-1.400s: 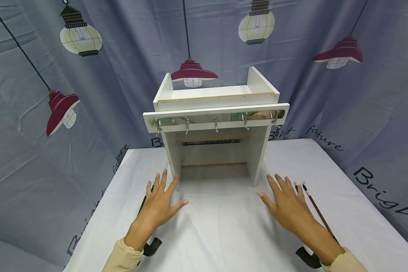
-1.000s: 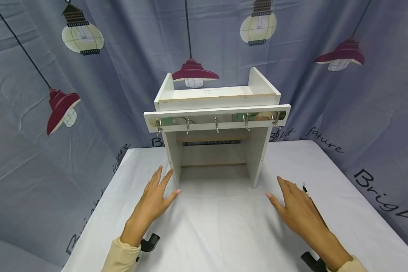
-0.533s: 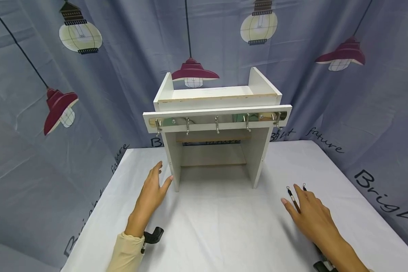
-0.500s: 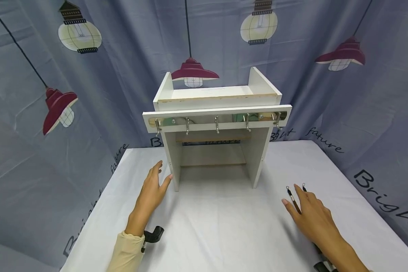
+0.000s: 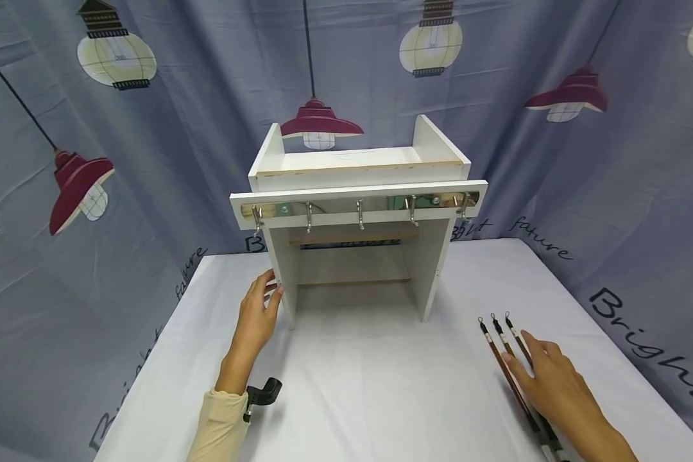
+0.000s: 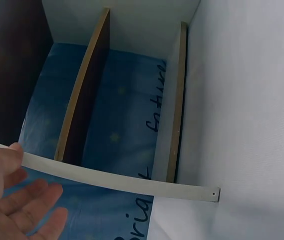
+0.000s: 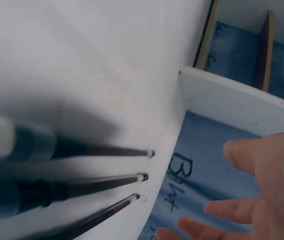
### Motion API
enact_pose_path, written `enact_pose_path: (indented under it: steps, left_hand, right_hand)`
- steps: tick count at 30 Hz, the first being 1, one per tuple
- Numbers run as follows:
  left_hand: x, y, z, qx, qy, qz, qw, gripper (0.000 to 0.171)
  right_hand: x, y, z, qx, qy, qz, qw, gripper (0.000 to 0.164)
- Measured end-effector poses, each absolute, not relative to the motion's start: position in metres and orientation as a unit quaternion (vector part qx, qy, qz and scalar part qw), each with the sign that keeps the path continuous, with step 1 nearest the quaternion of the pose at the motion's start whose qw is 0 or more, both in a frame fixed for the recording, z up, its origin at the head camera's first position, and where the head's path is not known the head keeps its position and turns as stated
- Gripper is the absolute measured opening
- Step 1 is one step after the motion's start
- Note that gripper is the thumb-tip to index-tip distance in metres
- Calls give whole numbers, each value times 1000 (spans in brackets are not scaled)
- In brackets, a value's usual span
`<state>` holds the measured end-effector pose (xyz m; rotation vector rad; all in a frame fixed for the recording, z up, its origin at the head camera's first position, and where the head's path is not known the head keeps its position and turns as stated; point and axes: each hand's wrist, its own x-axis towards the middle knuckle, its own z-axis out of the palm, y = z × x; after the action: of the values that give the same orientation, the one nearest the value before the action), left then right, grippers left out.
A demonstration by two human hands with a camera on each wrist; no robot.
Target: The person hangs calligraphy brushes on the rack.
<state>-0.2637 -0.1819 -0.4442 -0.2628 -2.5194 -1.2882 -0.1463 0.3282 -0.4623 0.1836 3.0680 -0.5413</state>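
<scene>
A white shelf unit (image 5: 355,173) stands at the back of the table, with a hook rail (image 5: 359,206) across its front. My left hand (image 5: 255,317) is at the outer face of the unit's left side panel (image 5: 283,279). Its fingers are loosely bent; in the left wrist view the thumb overlaps the panel's front edge (image 6: 122,181), and contact is hard to tell. My right hand (image 5: 557,385) is spread beside and partly over three long writing brushes (image 5: 505,369) with loops at their ends. It holds nothing; the right wrist view shows its fingers (image 7: 276,170) apart from the brushes (image 7: 107,187).
The shelf unit has an upper tray, inner shelf boards (image 6: 84,95) and an open front. White cloth covers the table (image 5: 375,385), whose far edge meets a grey-blue curtain (image 5: 208,115) printed with lamps. A black camera mount (image 5: 264,391) sits at my left wrist.
My left hand has moved in against the unit's left panel. My right hand has shifted right and back toward me, uncovering the three brushes. The head view has turned slightly.
</scene>
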Motion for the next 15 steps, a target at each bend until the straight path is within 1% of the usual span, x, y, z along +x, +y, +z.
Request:
enact_pose_path:
  steps: [2, 6, 9, 15]
  left_hand:
    - [-264, -183, -445, -93, -875, -450, 152, 47]
    - [-266, -184, -445, -95, -872, -452, 163, 44]
    - [-267, -184, -446, -98, -870, -454, 168, 43]
    - [-269, -183, -446, -102, -869, -454, 171, 42]
  right_hand:
    - [-146, 333, -464, 58, 983, -174, 23, 89]
    - [-145, 342, -470, 53, 982, -175, 37, 84]
    - [-144, 346, -476, 50, 983, -170, 39, 76]
    - [-145, 353, -487, 63, 982, -167, 61, 71]
